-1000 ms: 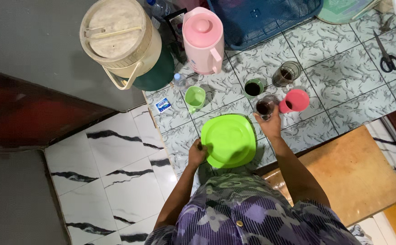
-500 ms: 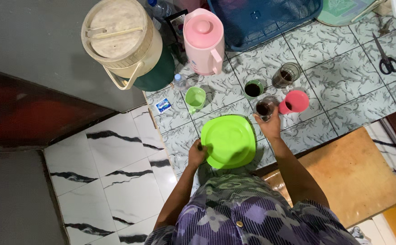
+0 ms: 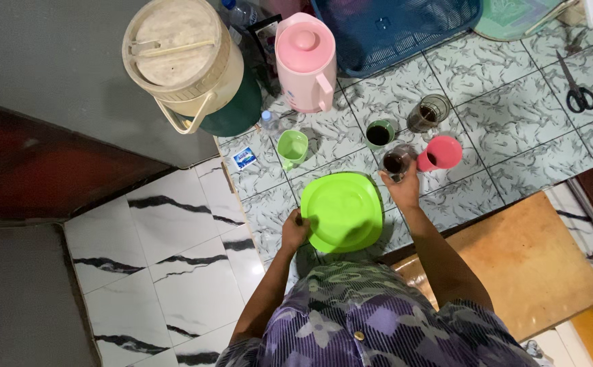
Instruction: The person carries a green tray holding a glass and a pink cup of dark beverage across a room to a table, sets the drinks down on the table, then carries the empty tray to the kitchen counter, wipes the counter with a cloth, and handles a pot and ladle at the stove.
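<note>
My left hand (image 3: 294,231) grips the left rim of a bright green plastic plate (image 3: 343,211) held level above the tiled counter (image 3: 500,156). My right hand (image 3: 404,188) is closed around a clear glass of dark drink (image 3: 396,161) standing on the counter just right of the plate. Touching that glass on its right is a pink cup (image 3: 441,152). Behind it stand a green cup of dark drink (image 3: 379,132) and a second clear glass (image 3: 430,111).
An empty light green mug (image 3: 292,147) and a blue sachet (image 3: 244,158) lie left of the plate. Farther back are a pink jug (image 3: 305,60), a cream drinks cooler (image 3: 184,64), a blue basket (image 3: 398,24) and scissors (image 3: 577,92). A wooden board (image 3: 534,258) sits lower right.
</note>
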